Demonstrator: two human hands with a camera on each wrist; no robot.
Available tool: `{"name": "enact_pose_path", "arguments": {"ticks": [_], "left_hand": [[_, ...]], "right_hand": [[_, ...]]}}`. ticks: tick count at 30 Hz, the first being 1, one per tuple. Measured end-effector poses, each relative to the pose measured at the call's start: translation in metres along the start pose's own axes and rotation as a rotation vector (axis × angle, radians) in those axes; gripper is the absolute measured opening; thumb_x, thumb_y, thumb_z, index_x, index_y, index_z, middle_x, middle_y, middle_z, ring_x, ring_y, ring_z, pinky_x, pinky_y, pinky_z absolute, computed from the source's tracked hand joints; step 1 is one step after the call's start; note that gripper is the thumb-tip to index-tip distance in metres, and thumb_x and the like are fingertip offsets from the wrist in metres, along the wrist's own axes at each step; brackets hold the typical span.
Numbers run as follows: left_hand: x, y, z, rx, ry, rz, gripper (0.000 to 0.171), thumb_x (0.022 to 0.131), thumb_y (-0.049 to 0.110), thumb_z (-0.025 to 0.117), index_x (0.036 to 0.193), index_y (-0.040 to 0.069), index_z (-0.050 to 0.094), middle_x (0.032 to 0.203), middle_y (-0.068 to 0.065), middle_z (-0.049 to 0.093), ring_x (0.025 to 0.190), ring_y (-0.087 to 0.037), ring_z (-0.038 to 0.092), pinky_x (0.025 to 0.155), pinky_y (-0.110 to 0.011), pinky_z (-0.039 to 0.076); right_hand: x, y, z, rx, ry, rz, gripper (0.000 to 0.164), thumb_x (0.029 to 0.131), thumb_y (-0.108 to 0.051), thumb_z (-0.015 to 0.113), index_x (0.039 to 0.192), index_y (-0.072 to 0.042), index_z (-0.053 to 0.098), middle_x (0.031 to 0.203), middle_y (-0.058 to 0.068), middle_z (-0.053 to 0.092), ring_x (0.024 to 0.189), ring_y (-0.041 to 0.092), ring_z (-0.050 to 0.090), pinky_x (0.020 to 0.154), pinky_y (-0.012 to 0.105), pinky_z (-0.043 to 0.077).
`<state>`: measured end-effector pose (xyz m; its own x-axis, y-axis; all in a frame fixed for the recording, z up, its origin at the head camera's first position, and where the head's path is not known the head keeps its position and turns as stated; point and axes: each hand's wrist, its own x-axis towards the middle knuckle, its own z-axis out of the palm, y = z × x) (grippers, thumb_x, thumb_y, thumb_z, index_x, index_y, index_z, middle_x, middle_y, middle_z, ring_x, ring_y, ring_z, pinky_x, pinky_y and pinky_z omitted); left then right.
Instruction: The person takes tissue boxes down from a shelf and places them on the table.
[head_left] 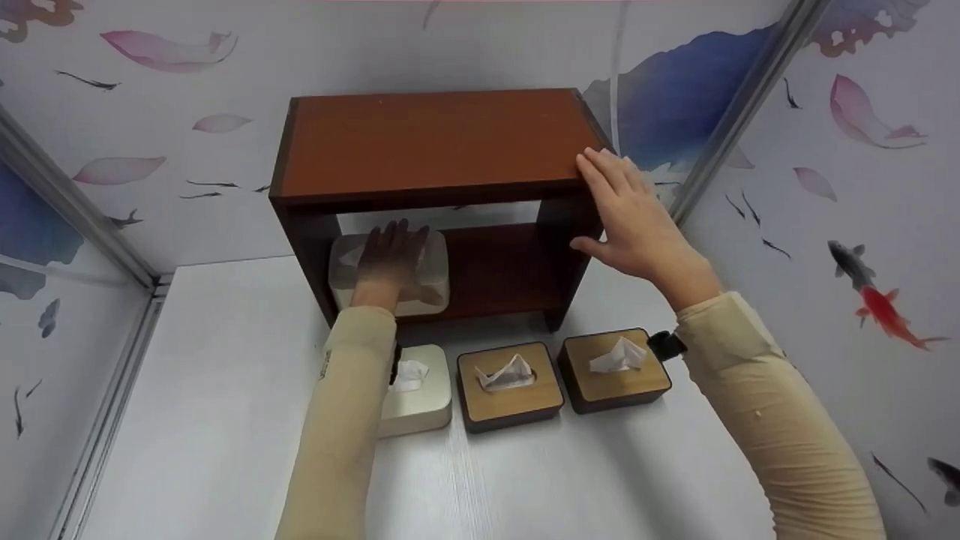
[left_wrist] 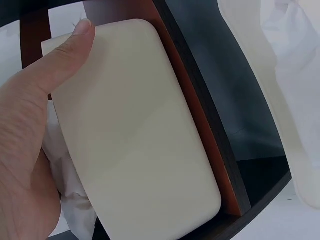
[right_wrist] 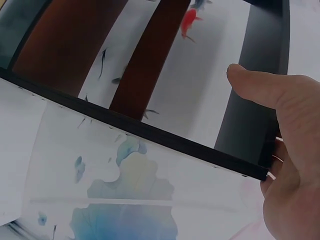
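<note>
A white tissue box (head_left: pixel 343 279) sits on the inner left of a dark reddish-brown wooden shelf (head_left: pixel 442 142). My left hand (head_left: pixel 390 259) reaches into the shelf and grips this box, fingers stretched over its top and thumb on its front face. In the left wrist view the thumb lies against the box's smooth front (left_wrist: pixel 135 130), while the other fingers are mostly hidden. A tissue (left_wrist: pixel 75 200) pokes out beside the palm. My right hand (head_left: pixel 634 214) rests on the shelf's upper right corner, fingers straight along the top edge and thumb apart in front of the side panel (right_wrist: pixel 250 100).
On the white table (head_left: pixel 217 390) before the shelf stand another white tissue box (head_left: pixel 427 401), partly behind the left sleeve, and two dark tissue boxes with wooden lids, a middle one (head_left: pixel 510 405) and a right one (head_left: pixel 600 386). Printed wall panels (head_left: pixel 847 225) enclose the space.
</note>
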<state>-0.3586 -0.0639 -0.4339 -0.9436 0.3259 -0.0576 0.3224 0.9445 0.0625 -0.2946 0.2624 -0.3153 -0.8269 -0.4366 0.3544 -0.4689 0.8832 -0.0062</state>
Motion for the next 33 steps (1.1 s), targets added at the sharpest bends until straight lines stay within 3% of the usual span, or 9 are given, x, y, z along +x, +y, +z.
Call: {"name": "enact_pose_path", "arguments": {"ticks": [8,13,20,33], "left_hand": [[-0.003,-0.002,-0.002,-0.074,-0.064,-0.008,0.117,0.058,0.062,0.074,0.148,0.020,0.013,0.153,-0.011,0.013,0.142,-0.029,0.008,0.117,-0.044,0.006],[-0.003,-0.004,-0.003,-0.061,-0.090,0.011,0.121,0.059,0.060,0.074,0.148,0.012,0.008,0.152,-0.011,0.014,0.142,-0.030,0.007,0.117,-0.043,0.006],[-0.006,-0.002,-0.008,-0.034,-0.056,0.023,0.118,0.056,0.050,0.081,0.146,0.011,0.016,0.150,-0.012,0.021,0.139,-0.037,0.013,0.116,-0.046,0.010],[-0.007,0.001,-0.005,0.017,-0.013,0.060,0.110,0.048,0.048,0.085,0.136,0.013,0.030,0.133,-0.010,0.039,0.127,-0.033,0.032,0.113,-0.043,0.019]], "right_hand": [[0.002,-0.003,0.003,-0.033,-0.019,-0.008,0.102,0.072,-0.037,0.074,0.148,-0.010,0.012,0.153,0.009,0.016,0.141,0.026,0.015,0.117,0.043,0.003],[0.003,-0.006,0.001,-0.031,-0.040,0.009,0.103,0.072,-0.039,0.074,0.148,-0.009,0.011,0.153,0.011,0.015,0.141,0.028,0.015,0.117,0.041,0.004],[0.002,-0.006,0.005,-0.073,-0.005,-0.014,0.104,0.071,-0.035,0.075,0.147,-0.007,0.011,0.153,0.014,0.016,0.141,0.030,0.015,0.116,0.043,0.009],[0.001,-0.003,0.013,-0.082,0.040,-0.032,0.105,0.069,-0.032,0.076,0.147,-0.006,0.010,0.152,0.014,0.016,0.140,0.031,0.015,0.116,0.045,0.009]]}}
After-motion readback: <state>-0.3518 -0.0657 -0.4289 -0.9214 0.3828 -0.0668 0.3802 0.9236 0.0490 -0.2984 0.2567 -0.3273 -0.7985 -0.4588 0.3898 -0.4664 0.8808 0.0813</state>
